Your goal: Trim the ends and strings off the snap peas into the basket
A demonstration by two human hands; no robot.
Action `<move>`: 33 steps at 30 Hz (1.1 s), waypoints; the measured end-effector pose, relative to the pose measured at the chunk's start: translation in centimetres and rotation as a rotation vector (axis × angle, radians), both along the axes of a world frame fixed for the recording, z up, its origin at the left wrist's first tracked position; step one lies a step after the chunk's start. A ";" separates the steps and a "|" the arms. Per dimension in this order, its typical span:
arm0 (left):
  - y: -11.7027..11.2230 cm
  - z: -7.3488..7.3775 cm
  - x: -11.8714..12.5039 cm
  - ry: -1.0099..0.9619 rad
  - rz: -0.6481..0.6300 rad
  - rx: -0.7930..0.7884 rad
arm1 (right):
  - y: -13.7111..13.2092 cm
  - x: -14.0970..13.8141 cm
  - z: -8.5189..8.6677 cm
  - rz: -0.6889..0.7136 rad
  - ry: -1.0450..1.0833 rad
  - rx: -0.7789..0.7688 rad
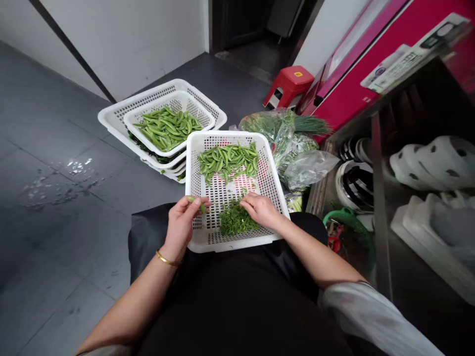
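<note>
A white perforated plastic basket (233, 243) rests on my lap. Green pea pods (230, 160) are heaped at its far end, and a pile of thin green trimmings (237, 219) lies at the near end. Over the basket's left side, my left hand (182, 217) is closed on a pea pod (200, 205) that sticks out between thumb and fingers. My right hand (261, 210) is over the trimmings with thumb and fingertips pinched together. Whatever is in that pinch, if anything, is too small to make out.
Stacked white baskets (111, 117) stand ahead on the left, the top one holding more pea pods (168, 128). Bagged greens (293, 148) lie beyond my basket. A red stool (291, 84), a green basket (345, 215) and a shelf of white containers (434, 160) are right. Water wets the floor (63, 183).
</note>
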State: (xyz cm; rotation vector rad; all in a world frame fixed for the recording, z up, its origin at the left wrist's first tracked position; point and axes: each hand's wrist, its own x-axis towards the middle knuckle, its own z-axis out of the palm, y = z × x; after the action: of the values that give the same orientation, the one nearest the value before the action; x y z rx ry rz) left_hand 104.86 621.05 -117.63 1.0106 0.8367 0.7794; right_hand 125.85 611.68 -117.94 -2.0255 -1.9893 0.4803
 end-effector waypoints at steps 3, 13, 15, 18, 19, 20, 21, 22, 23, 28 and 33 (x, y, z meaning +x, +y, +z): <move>1.3 -0.6 -0.3 -0.144 0.016 -0.173 | 2.5 2.3 -0.6 0.123 -0.121 -0.329; 1.6 -1.5 -0.1 -0.317 -0.225 -0.520 | 12.8 1.9 -7.2 0.304 -0.529 -0.315; 1.7 -1.6 -0.1 -0.261 -0.238 -0.527 | 12.1 2.9 -7.1 0.310 -0.490 -0.282; 1.5 -2.0 0.3 -0.178 -0.253 -0.553 | 9.5 3.4 -5.5 0.207 -0.285 -0.082; 1.3 -2.1 0.5 -0.143 -0.264 -0.561 | 8.3 3.1 -4.8 0.153 -0.179 0.021; 1.0 -2.2 0.7 -0.106 -0.279 -0.570 | 7.0 2.4 -4.0 0.109 -0.071 0.126; 0.6 -2.3 0.9 -0.075 -0.295 -0.577 | 5.6 1.6 -3.3 0.087 0.032 0.229; 0.2 -2.4 1.2 -0.055 -0.302 -0.581 | 4.3 0.6 -2.7 0.107 0.116 0.317; -0.2 -2.5 1.4 -0.050 -0.295 -0.581 | 3.1 -0.4 -2.2 0.158 0.173 0.385; -1.4 -2.3 1.8 -0.103 -0.174 -0.513 | -0.3 -3.0 -1.8 0.253 0.188 0.494; -1.7 -1.4 1.5 -0.092 -0.214 -0.386 | -0.8 -2.4 -0.4 0.088 0.364 0.314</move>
State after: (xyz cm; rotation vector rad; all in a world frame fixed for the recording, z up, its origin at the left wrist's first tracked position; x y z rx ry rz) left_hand 106.40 619.37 -119.08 0.6998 0.7497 0.4548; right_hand 123.41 610.88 -118.37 -1.5448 -1.8039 0.4803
